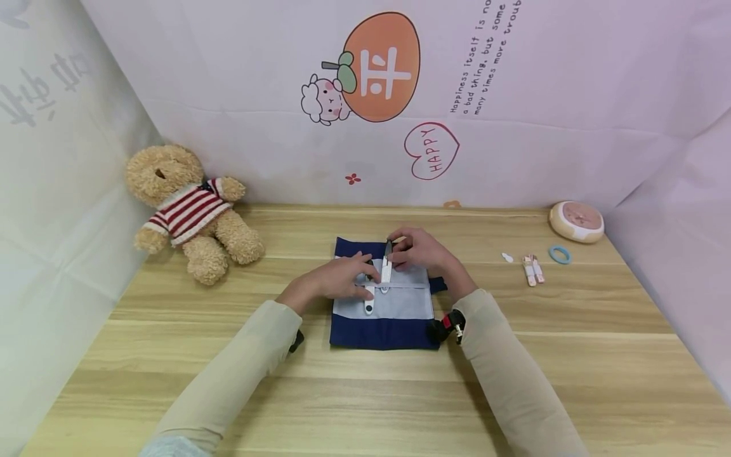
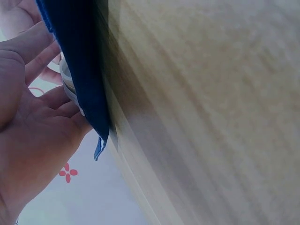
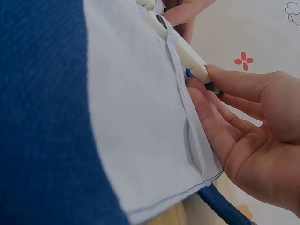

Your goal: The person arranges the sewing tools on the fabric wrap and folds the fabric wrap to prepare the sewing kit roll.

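A cloth roll pouch [image 1: 411, 308], navy at its ends and pale grey across the middle, lies unfolded on the table. An elastic band [image 3: 180, 77] crosses the pale part. Under the band runs a slim white-handled tool [image 1: 386, 271] with a dark, blade-like far end. My right hand [image 1: 419, 249] pinches that far end between thumb and fingers. To its left, a second white-handled tool [image 1: 369, 306] also sits under the band, its upper part hidden by my left hand [image 1: 342, 277]. The left fingers are spread loosely over the pouch, beside the band and this second tool.
A teddy bear [image 1: 188, 212] in a striped sweater sits at the back left. On the right are a blue ring [image 1: 560, 254], a pair of small printed clips [image 1: 533, 270], a small white piece [image 1: 507, 257] and a round pink-topped device [image 1: 577, 221]. A printed cloth wall [image 1: 257, 152] closes the back.
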Demonstrator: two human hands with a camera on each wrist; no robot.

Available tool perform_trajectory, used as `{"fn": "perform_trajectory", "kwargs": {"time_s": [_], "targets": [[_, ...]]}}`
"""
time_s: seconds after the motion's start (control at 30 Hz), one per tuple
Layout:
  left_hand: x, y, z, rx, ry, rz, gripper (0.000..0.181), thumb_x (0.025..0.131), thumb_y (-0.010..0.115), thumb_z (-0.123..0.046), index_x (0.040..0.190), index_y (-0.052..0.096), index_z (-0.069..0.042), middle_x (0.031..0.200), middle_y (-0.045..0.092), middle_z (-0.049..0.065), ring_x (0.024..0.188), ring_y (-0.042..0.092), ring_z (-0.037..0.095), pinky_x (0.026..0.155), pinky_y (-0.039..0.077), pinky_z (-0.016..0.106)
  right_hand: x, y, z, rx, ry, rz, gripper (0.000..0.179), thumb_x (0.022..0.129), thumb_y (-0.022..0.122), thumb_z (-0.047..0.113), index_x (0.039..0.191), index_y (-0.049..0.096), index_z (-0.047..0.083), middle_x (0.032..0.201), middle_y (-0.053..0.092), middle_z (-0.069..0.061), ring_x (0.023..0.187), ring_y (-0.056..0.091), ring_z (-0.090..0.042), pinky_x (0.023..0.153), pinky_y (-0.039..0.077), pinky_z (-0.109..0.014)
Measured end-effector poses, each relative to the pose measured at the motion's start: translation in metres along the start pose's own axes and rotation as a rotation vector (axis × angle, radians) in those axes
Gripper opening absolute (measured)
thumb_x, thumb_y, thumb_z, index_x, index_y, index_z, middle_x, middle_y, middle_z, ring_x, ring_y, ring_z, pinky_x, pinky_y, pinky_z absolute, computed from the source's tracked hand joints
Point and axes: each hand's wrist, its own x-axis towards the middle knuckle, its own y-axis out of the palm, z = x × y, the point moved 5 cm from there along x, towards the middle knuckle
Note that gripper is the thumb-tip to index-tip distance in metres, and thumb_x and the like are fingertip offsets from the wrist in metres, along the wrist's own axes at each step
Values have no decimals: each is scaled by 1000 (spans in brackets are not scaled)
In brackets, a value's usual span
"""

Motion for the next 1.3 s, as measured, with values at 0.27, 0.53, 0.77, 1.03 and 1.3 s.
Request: {"fn": "perform_trajectory", "kwargs": {"time_s": [0.27, 0.53, 0.77, 1.03, 1.3], "targets": [[2, 1, 3, -6, 10, -10, 37, 95, 74, -30, 129, 68, -19, 163, 28, 19, 153, 10, 38, 121, 14, 57, 1, 1, -3, -3, 8, 29, 50, 96, 67, 0, 142, 47, -7, 106, 62, -23, 87, 69, -33, 81, 60, -42], [1, 1, 3, -19, 5, -13, 36, 95, 74, -31, 128, 68, -19, 163, 27, 18, 153, 10, 36, 121, 11, 56, 0, 5, -1, -33, 39, 58, 47, 94, 70, 0, 138, 52, -5, 102, 63, -19, 82, 70, -27, 78, 60, -39], [1, 1, 2, -41, 8, -16, 34, 94, 75, -30, 127, 68, -19, 163, 28, 18, 153, 9, 36, 121, 10, 56, -1, 7, 0, -55, 46, 87, 49, 93, 72, 1, 137, 53, -6, 104, 64, -21, 83, 71, -27, 79, 60, -40], [1, 1, 2, -35, 5, -22, 36, 94, 75, -30, 127, 68, -18, 162, 30, 17, 153, 10, 36, 122, 10, 55, -2, 11, 0, -78, 56, 143, 49, 90, 75, 1, 134, 55, -7, 104, 64, -21, 84, 71, -26, 80, 60, -41], [1, 1, 2, -35, 4, -26, 36, 94, 75, -30, 128, 68, -17, 162, 30, 18, 153, 10, 36, 122, 11, 55, -4, 12, 2, -109, 53, 175, 44, 89, 75, -2, 130, 57, -7, 95, 66, -14, 81, 69, -22, 79, 60, -39]]}}
